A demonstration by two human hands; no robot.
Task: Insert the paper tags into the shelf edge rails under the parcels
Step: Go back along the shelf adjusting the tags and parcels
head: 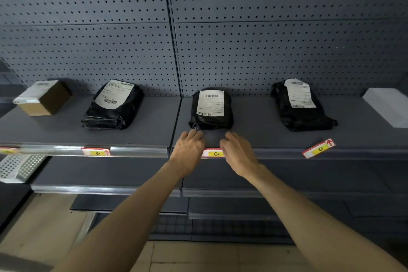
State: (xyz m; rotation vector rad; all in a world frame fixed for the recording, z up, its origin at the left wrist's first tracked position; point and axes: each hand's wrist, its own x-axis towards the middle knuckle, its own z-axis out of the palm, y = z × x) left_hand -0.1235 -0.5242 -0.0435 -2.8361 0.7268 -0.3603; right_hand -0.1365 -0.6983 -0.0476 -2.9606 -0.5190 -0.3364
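Both my hands rest on the shelf edge below the middle black parcel point(211, 108). Between them sits the paper tag marked C point(213, 153), at the edge rail point(276, 152). My left hand point(188, 149) covers the tag's left end and my right hand point(237, 152) its right end, fingers curled over the edge. Tag B point(96, 152) sits in the clear rail point(136, 152) under the left black parcel point(113, 106). Tag D point(319, 148) lies loose and tilted on the shelf in front of the right black parcel point(301, 106). Another tag point(7, 150) shows at the far left rail.
A brown cardboard box point(43, 97) stands at the shelf's left and a white box point(389, 108) at its right. A white perforated basket point(18, 168) hangs below on the left. Lower shelves point(106, 189) jut out beneath. Pegboard backs the shelf.
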